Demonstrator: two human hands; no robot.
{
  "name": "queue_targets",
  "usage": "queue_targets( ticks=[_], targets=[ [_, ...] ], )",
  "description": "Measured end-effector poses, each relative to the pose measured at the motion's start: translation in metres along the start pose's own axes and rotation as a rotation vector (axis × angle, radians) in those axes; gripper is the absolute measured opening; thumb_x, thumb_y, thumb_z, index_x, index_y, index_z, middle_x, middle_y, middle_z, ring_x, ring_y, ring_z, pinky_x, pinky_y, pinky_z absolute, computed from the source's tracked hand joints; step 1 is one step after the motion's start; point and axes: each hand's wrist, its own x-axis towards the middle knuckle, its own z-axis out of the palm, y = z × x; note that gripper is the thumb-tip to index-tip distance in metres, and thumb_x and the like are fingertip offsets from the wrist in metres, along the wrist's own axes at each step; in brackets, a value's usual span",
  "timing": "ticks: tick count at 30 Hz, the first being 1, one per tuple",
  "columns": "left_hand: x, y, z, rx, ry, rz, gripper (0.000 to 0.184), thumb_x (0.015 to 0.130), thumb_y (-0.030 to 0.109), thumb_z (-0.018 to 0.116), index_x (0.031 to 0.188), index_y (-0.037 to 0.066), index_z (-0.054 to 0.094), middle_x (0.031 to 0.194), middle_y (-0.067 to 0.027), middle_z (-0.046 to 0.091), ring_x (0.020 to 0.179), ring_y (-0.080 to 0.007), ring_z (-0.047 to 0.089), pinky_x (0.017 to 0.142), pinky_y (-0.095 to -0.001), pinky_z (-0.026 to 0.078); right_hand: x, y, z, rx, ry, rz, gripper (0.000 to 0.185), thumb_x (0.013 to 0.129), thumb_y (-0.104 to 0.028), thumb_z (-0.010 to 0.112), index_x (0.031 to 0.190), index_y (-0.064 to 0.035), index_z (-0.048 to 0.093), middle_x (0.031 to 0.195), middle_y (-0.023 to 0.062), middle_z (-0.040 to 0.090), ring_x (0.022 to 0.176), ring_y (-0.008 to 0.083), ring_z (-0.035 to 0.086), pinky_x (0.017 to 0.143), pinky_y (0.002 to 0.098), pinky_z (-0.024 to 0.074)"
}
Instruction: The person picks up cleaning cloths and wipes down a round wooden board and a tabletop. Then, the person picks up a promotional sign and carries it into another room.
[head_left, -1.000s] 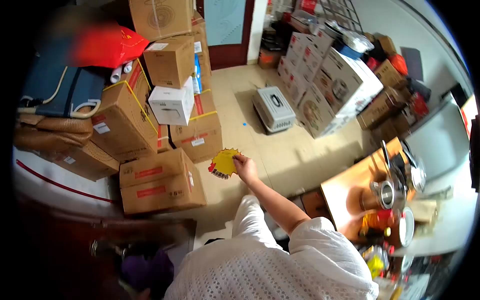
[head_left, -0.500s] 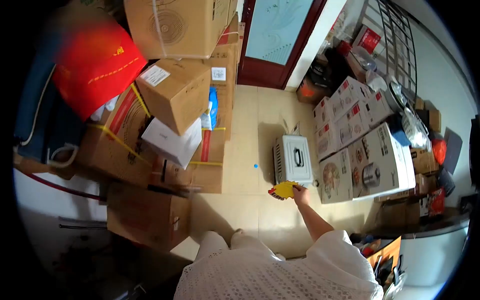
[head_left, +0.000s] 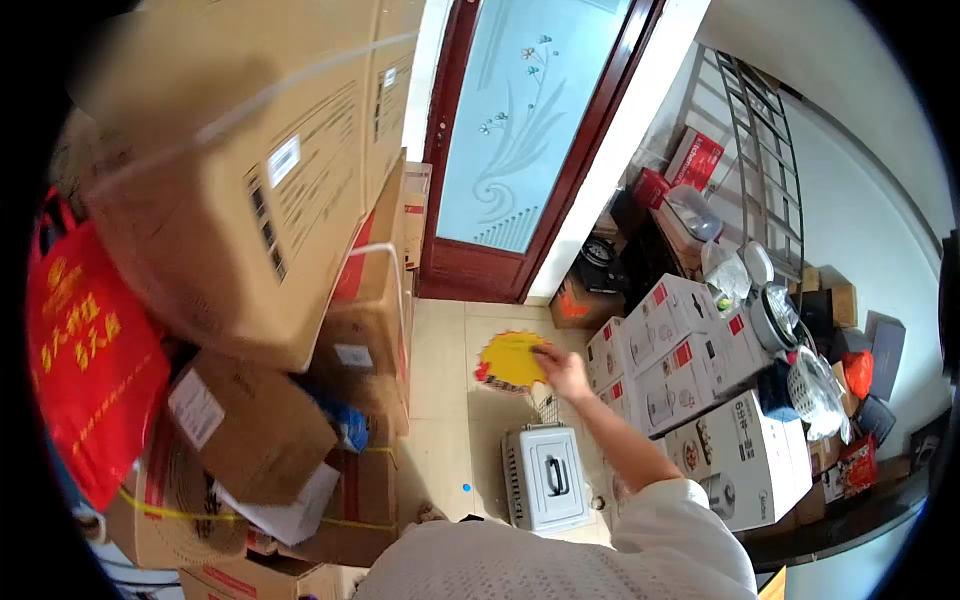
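My right hand (head_left: 566, 372) pinches the edge of a yellow price card (head_left: 510, 360) with a jagged rim and some red and dark print on its left side. The arm reaches forward, holding the card above the floor. Below it stands a grey pet carrier (head_left: 547, 480) with a black handle on its top and a wire door at its far end. A small blue round thing (head_left: 467, 488) lies on the tiles left of the carrier. My left hand does not show.
Large cardboard boxes (head_left: 240, 190) are stacked on the left, beside a red bag (head_left: 95, 360). Ahead is a door (head_left: 530, 130) with frosted glass. White appliance boxes (head_left: 735, 460) are piled along the right, below a metal rack (head_left: 765, 150). Tiled floor (head_left: 437, 370) runs between.
My right hand has moved forward with the yellow card, past the pet carrier, and the card's face shows more fully. The view has shifted forward and tilted up towards the door.
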Motion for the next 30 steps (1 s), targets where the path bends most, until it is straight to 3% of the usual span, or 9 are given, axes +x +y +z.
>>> queue_targets(
  ticks=[4, 6, 9, 16, 18, 20, 22, 26, 30],
  targets=[
    [0.085, 0.086, 0.021, 0.054, -0.059, 0.031, 0.091, 0.052, 0.018, 0.079, 0.13, 0.0, 0.036, 0.123, -0.0161, 0.049, 0.115, -0.03, 0.047, 0.097, -0.0398, 0.038, 0.049, 0.079, -0.067, -0.174, 0.063, 0.098, 0.025, 0.084, -0.009, 0.058, 0.104, 0.0064, 0.061, 0.088, 0.0113, 0.065, 0.079, 0.0122, 0.059, 0.07, 0.0253, 0.048],
    [0.132, 0.123, 0.031, 0.071, -0.084, 0.047, 0.091, 0.052, 0.018, 0.079, 0.13, 0.0, 0.036, 0.123, -0.0161, 0.049, 0.115, -0.0301, 0.047, 0.097, -0.0398, 0.038, 0.079, 0.121, -0.085, -0.13, 0.121, 0.199, 0.023, 0.079, -0.011, 0.062, 0.1, -0.0006, 0.064, 0.088, 0.0169, 0.066, 0.083, 0.0205, 0.065, 0.072, 0.0294, 0.0493],
    [0.205, 0.165, 0.05, 0.091, -0.103, 0.059, 0.092, 0.051, 0.018, 0.08, 0.131, 0.0, 0.036, 0.124, -0.0162, 0.049, 0.115, -0.0301, 0.047, 0.097, -0.0397, 0.038, 0.155, 0.173, -0.096, -0.096, 0.14, 0.252, 0.022, 0.08, -0.011, 0.062, 0.1, -0.0011, 0.065, 0.09, 0.0162, 0.066, 0.082, 0.0234, 0.065, 0.073, 0.0307, 0.0494],
    [0.372, 0.267, 0.101, 0.093, 0.002, 0.053, 0.094, 0.05, 0.018, 0.08, 0.131, 0.0, 0.036, 0.124, -0.0163, 0.049, 0.116, -0.0303, 0.046, 0.098, -0.0396, 0.037, 0.443, 0.154, -0.072, -0.292, -0.056, -0.451, 0.02, 0.079, -0.011, 0.061, 0.097, -0.0053, 0.065, 0.093, 0.0158, 0.063, 0.086, 0.0327, 0.06, 0.074, 0.0381, 0.0496],
    [0.403, 0.297, 0.111, 0.07, 0.054, 0.048, 0.094, 0.05, 0.018, 0.081, 0.131, 0.0, 0.036, 0.124, -0.0163, 0.049, 0.116, -0.0303, 0.046, 0.098, -0.0396, 0.037, 0.533, 0.139, -0.063, -0.358, -0.114, -0.703, 0.021, 0.079, -0.008, 0.061, 0.1, -0.0039, 0.064, 0.086, 0.0154, 0.063, 0.079, 0.0336, 0.059, 0.071, 0.039, 0.05],
    [0.425, 0.322, 0.117, 0.03, 0.113, 0.05, 0.094, 0.05, 0.018, 0.081, 0.131, 0.0, 0.036, 0.124, -0.0163, 0.049, 0.116, -0.0303, 0.046, 0.098, -0.0396, 0.037, 0.616, 0.119, -0.049, -0.458, -0.231, -0.692, 0.021, 0.081, -0.01, 0.057, 0.101, -0.0068, 0.062, 0.091, 0.0133, 0.062, 0.085, 0.0317, 0.057, 0.072, 0.0398, 0.0485],
    [0.444, 0.339, 0.122, -0.02, 0.176, 0.053, 0.095, 0.049, 0.018, 0.081, 0.131, 0.0, 0.036, 0.124, -0.0164, 0.049, 0.116, -0.0304, 0.046, 0.098, -0.0396, 0.037, 0.706, 0.114, -0.03, -0.48, -0.322, -0.839, 0.024, 0.08, -0.01, 0.057, 0.103, -0.0073, 0.061, 0.093, 0.0127, 0.062, 0.088, 0.0307, 0.056, 0.074, 0.0392, 0.0482],
    [0.487, 0.361, 0.131, -0.116, 0.292, 0.043, 0.096, 0.049, 0.018, 0.082, 0.131, 0.0, 0.036, 0.124, -0.0164, 0.049, 0.116, -0.0305, 0.046, 0.098, -0.0395, 0.037, 0.857, 0.099, 0.01, -0.556, -0.312, -1.071, 0.023, 0.079, -0.007, 0.055, 0.101, -0.0056, 0.061, 0.096, 0.013, 0.062, 0.088, 0.0325, 0.056, 0.079, 0.0405, 0.0462],
    [0.529, 0.373, 0.135, -0.196, 0.415, 0.026, 0.097, 0.048, 0.018, 0.082, 0.131, 0.0, 0.035, 0.125, -0.0165, 0.048, 0.117, -0.0306, 0.045, 0.098, -0.0395, 0.036, 0.956, 0.114, 0.038, -0.496, -0.268, -1.094, 0.022, 0.078, -0.006, 0.055, 0.099, -0.0067, 0.062, 0.096, 0.0128, 0.061, 0.088, 0.0328, 0.056, 0.079, 0.0407, 0.0462]
  ],
)
